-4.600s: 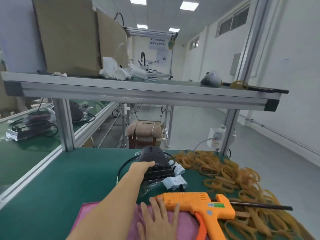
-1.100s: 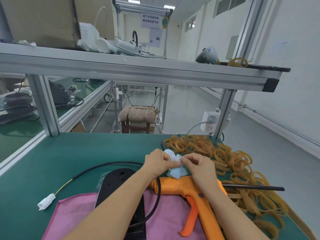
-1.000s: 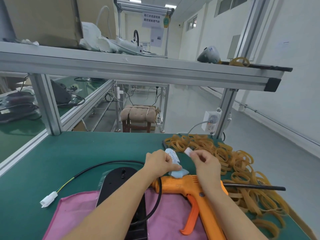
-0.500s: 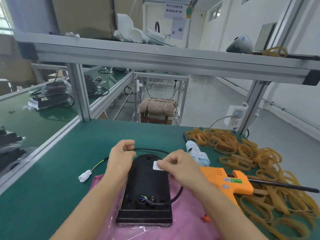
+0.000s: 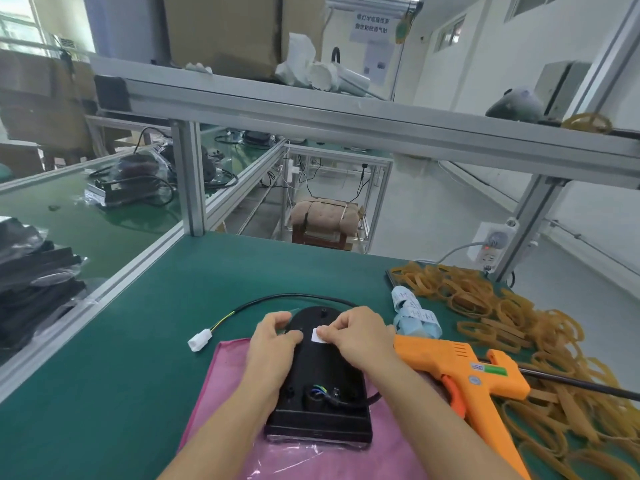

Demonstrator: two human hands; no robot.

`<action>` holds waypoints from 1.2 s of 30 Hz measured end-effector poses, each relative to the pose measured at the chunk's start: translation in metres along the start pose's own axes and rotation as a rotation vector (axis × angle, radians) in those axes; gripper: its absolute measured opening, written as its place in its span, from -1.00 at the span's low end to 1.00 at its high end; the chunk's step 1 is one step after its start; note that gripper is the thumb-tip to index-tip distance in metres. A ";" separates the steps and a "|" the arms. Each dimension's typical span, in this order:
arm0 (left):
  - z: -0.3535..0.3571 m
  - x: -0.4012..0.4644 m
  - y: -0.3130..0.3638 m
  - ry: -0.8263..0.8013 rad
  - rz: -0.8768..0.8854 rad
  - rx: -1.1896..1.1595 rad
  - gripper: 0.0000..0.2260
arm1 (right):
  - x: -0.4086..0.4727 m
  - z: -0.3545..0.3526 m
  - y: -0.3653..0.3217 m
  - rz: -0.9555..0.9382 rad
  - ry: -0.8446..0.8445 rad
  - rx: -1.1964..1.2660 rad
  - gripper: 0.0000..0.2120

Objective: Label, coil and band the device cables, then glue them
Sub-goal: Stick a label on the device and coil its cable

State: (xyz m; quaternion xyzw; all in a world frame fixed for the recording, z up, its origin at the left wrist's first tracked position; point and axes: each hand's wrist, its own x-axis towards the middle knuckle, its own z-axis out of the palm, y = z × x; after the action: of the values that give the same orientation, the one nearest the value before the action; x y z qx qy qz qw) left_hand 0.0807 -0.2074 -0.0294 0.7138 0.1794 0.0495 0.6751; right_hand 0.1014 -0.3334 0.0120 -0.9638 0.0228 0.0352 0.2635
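The right hand's fingers (image 5: 327,337) were curled and pinched a small white label (image 5: 317,335) low in the centre of the frame, its free edge touching the back of the black device (image 5: 325,372). The left hand's fingers (image 5: 294,336) were bent over the device's left shoulder and pressed on it, holding nothing else. The likely faults: the label could go down crooked or creased if the right hand (image 5: 356,336) let go before smoothing it, or cling to the fingertip and lift away again. The device lay on thin plastic over a pink cloth (image 5: 221,382) and might slide if the left hand (image 5: 273,341) eased off. Both forearms came up from the bottom edge, wrists low. The black cable (image 5: 298,297) arced uncoiled above the hands to a white connector (image 5: 200,340) at centre-left; the orange glue gun (image 5: 460,368) and rubber bands (image 5: 519,320) lay on the desk (image 5: 121,358) to the right
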 end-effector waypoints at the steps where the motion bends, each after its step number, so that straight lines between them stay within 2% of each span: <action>1: 0.000 0.000 0.000 -0.006 -0.002 0.011 -0.72 | 0.001 0.000 -0.002 -0.003 0.021 -0.060 -0.76; 6: 0.001 0.001 0.004 -0.022 -0.007 0.063 -0.65 | 0.005 0.003 -0.010 0.009 0.077 -0.295 -0.59; 9: 0.000 -0.001 0.005 -0.032 -0.009 0.067 -0.66 | 0.004 0.002 -0.006 0.048 0.122 -0.347 -0.29; 11: -0.002 -0.003 0.004 -0.035 -0.012 0.080 -0.65 | 0.003 -0.003 0.001 0.107 0.109 -0.240 -0.13; 12: -0.004 -0.003 0.003 -0.031 -0.011 0.086 -0.65 | 0.002 -0.005 0.005 0.124 0.094 -0.172 -0.16; 13: -0.007 -0.003 0.002 -0.021 -0.006 0.096 -0.64 | 0.000 -0.007 0.010 0.125 0.102 -0.096 -0.26; 15: -0.014 -0.003 0.000 -0.005 -0.002 0.140 -0.63 | -0.007 -0.014 0.025 0.085 0.188 0.044 -0.60; 16: -0.017 -0.003 0.000 -0.011 -0.006 0.173 -0.62 | -0.013 -0.018 0.034 0.071 0.213 0.067 -0.68; 18: -0.021 -0.005 0.000 -0.061 -0.031 0.244 -0.65 | -0.032 -0.026 0.054 0.073 0.124 -0.025 -0.57; 20: -0.023 -0.008 0.003 -0.129 -0.029 0.327 -0.84 | -0.051 -0.029 0.068 0.103 -0.069 -0.079 -0.47; 22: -0.020 -0.011 0.005 -0.153 0.006 0.354 -0.86 | -0.065 -0.023 0.072 0.100 -0.178 0.092 -0.50; 24: -0.018 -0.014 0.007 -0.159 0.028 0.333 -0.86 | -0.069 -0.014 0.069 0.070 -0.134 0.296 -0.63; 27: -0.016 -0.017 0.010 -0.229 0.064 0.294 -0.88 | -0.072 -0.014 0.065 -0.005 -0.034 0.453 -0.77; 31: -0.006 -0.023 0.005 -0.304 0.079 0.287 -0.86 | -0.073 -0.029 0.064 -0.046 -0.113 0.586 -0.83; 36: -0.001 -0.030 -0.007 -0.225 0.185 0.325 -0.80 | -0.066 -0.031 0.063 -0.075 -0.093 0.657 -0.88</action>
State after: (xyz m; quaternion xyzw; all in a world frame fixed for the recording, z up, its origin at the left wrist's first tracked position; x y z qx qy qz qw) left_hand 0.0511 -0.2158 -0.0312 0.8277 0.0423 0.0019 0.5596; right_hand 0.0333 -0.4018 0.0116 -0.8247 -0.0148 0.0602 0.5622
